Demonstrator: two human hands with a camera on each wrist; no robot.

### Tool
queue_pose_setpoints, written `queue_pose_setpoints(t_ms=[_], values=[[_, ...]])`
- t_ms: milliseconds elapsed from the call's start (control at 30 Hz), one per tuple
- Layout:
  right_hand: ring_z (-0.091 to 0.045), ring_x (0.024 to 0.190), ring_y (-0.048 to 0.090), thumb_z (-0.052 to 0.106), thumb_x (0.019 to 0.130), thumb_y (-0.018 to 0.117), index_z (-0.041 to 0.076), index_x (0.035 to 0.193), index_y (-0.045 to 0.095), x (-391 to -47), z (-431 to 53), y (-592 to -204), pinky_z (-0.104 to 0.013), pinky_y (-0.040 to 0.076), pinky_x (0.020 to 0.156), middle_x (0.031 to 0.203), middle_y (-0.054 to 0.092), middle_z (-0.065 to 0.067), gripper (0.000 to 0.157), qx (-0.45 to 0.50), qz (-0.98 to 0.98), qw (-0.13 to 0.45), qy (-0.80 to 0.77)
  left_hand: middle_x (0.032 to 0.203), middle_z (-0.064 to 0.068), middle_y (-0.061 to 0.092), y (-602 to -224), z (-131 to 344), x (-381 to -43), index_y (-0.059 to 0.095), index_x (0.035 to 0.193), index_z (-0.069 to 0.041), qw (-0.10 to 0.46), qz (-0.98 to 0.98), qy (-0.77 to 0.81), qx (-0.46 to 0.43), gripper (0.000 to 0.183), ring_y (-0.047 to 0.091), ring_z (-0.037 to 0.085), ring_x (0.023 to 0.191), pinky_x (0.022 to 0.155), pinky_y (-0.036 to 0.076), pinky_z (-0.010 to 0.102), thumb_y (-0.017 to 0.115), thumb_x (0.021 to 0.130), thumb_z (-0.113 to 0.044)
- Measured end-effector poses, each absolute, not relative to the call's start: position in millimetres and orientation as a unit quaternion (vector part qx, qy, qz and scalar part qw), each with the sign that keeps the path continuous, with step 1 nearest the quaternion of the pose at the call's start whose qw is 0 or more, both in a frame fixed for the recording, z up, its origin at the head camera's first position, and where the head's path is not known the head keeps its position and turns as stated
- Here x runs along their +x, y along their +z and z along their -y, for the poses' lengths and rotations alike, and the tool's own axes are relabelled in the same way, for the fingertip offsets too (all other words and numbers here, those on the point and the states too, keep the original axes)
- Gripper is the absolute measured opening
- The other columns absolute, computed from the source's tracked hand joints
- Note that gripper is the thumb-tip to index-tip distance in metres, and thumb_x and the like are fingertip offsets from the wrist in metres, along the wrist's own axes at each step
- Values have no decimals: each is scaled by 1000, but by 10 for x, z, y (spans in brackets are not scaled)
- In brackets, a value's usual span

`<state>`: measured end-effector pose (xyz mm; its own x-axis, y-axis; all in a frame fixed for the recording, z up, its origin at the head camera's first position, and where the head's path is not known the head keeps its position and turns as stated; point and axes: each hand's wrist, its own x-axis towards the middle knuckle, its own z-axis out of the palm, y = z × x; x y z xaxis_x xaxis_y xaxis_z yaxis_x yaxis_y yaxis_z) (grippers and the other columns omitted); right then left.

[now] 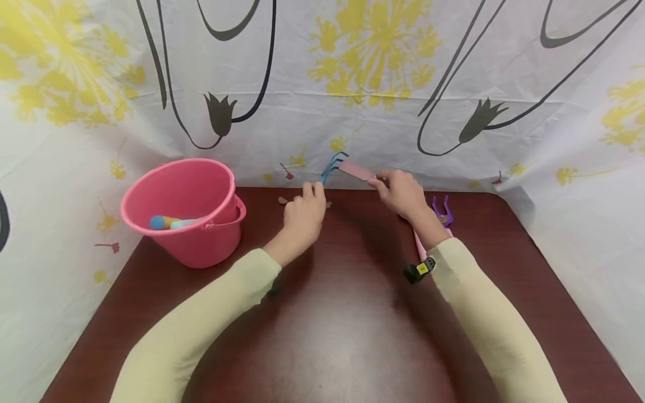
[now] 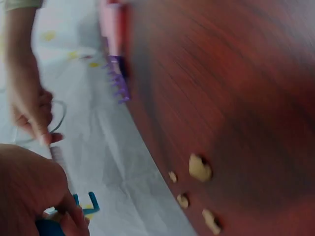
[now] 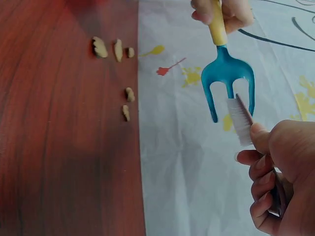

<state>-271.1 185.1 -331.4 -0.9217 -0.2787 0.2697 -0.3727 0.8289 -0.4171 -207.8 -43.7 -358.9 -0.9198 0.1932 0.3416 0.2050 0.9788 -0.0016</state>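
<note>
My left hand [image 1: 306,212] grips the yellow handle of a blue three-pronged garden hand fork [image 3: 229,71], raised by the far table edge with its prongs toward my right hand. A small pink-backed brush [image 1: 356,170] is held in my right hand [image 1: 404,193], fingers curled round its handle. In the right wrist view, its white bristles [image 3: 239,122] overlap the fork's middle prong. The left wrist view catches only part of the fork's prongs [image 2: 91,210] beyond the left hand [image 2: 34,182].
A pink bucket [image 1: 216,243] stands at the back left with tool handles [image 1: 162,222] inside. Several tan lumps [image 3: 100,47] lie near the far edge. A purple-pronged tool [image 1: 443,212] lies beyond the right forearm. Printed cloth [image 1: 282,134] hangs behind the dark wooden table [image 1: 322,336].
</note>
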Motion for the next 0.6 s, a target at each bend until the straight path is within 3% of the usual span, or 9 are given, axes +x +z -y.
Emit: queue_pose_setpoints(t_ms=[133, 233, 433, 600], values=[[-27, 58, 45, 39, 105, 57, 11, 77, 55, -2705, -1874, -3255, -39, 29, 48, 61, 46, -5, 39, 169, 951, 106, 236, 99, 14, 49, -3596, 368, -2094, 47, 114, 0, 223, 963, 98, -114, 15, 42, 17, 53, 40, 35, 25, 48, 107, -14], [-25, 58, 45, 40, 104, 57, 13, 74, 53, -2690, -1897, -3219, -38, 29, 47, 61, 46, -3, 41, 157, 955, 101, 229, 96, 13, 49, -3608, 353, -2106, 49, 115, -1, 230, 957, 136, -116, 19, 39, 15, 55, 40, 33, 23, 45, 109, -18], [-28, 62, 48, 39, 105, 55, 10, 79, 59, -2674, -1938, -3183, -41, 34, 50, 65, 50, -6, 39, 130, 963, 87, 218, 98, 11, 44, -3618, 422, -2113, 45, 114, -5, 177, 955, 210, -110, 20, 35, 14, 58, 43, 34, 23, 51, 106, -23], [-29, 66, 53, 40, 104, 57, 11, 89, 68, -2674, -1891, -3195, -44, 39, 53, 70, 58, -6, 34, 132, 963, 78, 220, 108, 14, 45, -3672, 454, -2095, 43, 117, -5, 132, 938, 299, -115, 36, 33, 15, 60, 46, 29, 24, 59, 101, -33]])
